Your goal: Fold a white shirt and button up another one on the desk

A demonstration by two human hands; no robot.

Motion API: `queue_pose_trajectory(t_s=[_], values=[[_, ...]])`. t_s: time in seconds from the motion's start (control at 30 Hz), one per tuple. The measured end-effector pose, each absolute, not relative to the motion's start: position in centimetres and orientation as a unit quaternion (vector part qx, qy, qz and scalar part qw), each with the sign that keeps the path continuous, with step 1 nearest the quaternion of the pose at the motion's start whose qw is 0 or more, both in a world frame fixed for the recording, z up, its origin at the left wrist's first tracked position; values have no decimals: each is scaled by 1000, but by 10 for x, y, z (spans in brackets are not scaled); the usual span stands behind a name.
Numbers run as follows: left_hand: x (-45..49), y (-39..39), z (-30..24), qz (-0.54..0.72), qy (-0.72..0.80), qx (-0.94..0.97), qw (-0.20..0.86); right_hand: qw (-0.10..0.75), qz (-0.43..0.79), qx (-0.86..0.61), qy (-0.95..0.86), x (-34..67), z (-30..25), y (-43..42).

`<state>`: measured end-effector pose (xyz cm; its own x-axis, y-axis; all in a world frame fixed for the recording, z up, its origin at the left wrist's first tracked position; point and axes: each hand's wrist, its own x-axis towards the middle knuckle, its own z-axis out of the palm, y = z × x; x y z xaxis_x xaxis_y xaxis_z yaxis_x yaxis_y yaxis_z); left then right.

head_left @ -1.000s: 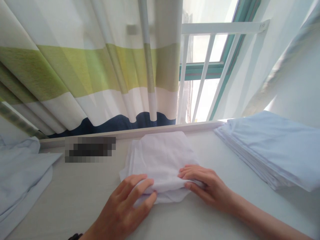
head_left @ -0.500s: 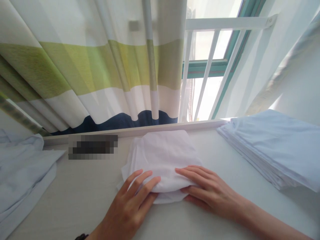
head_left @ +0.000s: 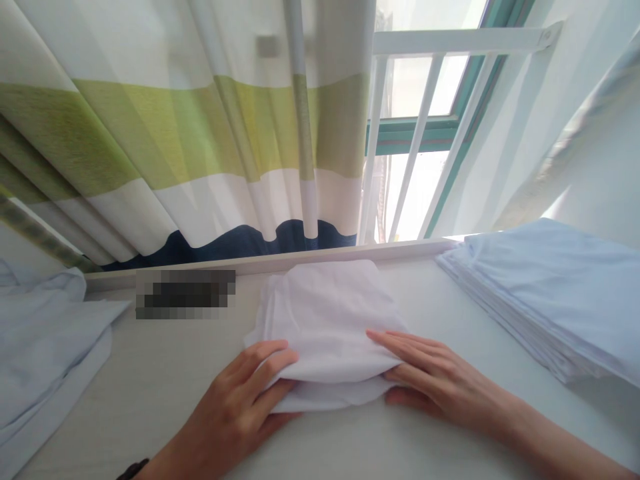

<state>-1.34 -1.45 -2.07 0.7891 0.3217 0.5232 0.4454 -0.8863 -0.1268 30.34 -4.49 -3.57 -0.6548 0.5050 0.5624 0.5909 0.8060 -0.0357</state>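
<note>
White cloth (head_left: pixel 330 307) lies folded on a tabletop (head_left: pixel 345 443).

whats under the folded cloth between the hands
White layers show at the near edge and left side of the cloth, above the table; anything further under is hidden.

Dark, partly visible left wristband (head_left: pixel 133 469)

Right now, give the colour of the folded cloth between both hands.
The folded cloth is white, in the head view.
</note>
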Motion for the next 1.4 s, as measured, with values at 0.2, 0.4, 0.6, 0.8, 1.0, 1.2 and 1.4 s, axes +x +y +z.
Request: queue_pose_trajectory(t_s=[0.2,0.4,0.6,0.8,1.0,1.2,1.4], values=[[-23,-12,-27,-263,-196,-943,60,282,-122,-338,-890,323,-45,-59],[-25,-7,-28,-276,-196,-940,48,281,-148,-345,-883,336,-45,-66],[-28,-4,-27,-287,-203,-934,56,249,-146,-349,-891,333,-35,-64],[-30,-4,-25,-285,-206,-935,47,267,-180,-357,-877,337,-38,-60],[-24,-5,-21,-281,-177,-939,91,351,-189,-350,-848,338,-38,-48],[-23,-6,-20,-282,-194,-934,104,323,-144,-353,-866,340,-40,-54],[-24,-6,-16,-250,-181,-942,131,317,-153,-344,-871,335,-40,-59]])
